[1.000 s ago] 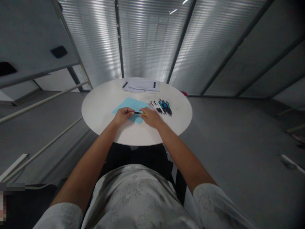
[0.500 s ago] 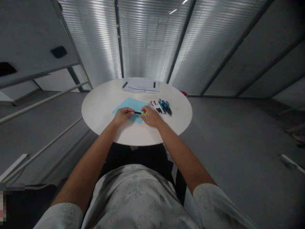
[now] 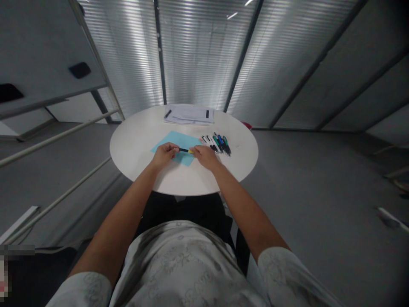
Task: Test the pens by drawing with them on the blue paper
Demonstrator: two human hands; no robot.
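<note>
A black pen with a yellow end (image 3: 184, 150) stretches level between my two hands above a light blue sheet of paper (image 3: 177, 140). My left hand (image 3: 164, 154) pinches its black end. The yellow end is gripped by my right hand (image 3: 205, 156). Both hands rest over the near part of a round white table (image 3: 137, 145). A row of several pens (image 3: 217, 143), black, white, blue and green, lies just right of my right hand.
A stack of white papers (image 3: 189, 115) with a black pen (image 3: 168, 113) beside it lies at the table's far edge. A whiteboard stand (image 3: 57, 132) slopes along the left. Grey floor surrounds the table; glass walls with blinds stand behind.
My hands have shifted slightly along the pen; the yellow end shows a little more between them than a second ago. The pen stays above the blue sheet.
</note>
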